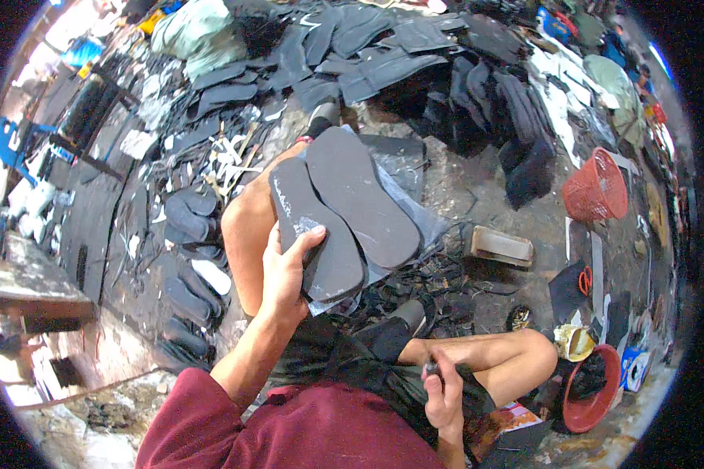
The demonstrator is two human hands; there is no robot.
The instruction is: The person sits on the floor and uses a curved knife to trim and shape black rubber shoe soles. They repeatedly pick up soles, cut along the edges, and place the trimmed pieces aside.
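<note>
My left hand (284,270) is closed on the heel-side edge of a dark grey shoe sole (332,254), thumb on top and fingers beneath. Whitish smears mark this sole's upper face. Touching its right side is a second grey sole (364,203), lying over a bluish sheet (430,230). Both soles rest above my bent left leg (246,242). Near my right thigh, my right hand (443,399) is closed round a small dark object (431,367); its kind is too hidden to tell.
Black sheet pieces (391,78) pile up at the far side. More soles (188,297) lie on the floor at left. To the right are a red basket (594,191), a beige block (502,246), a yellowish can (574,342) and a red basin (575,418). A wooden bench (31,281) stands far left.
</note>
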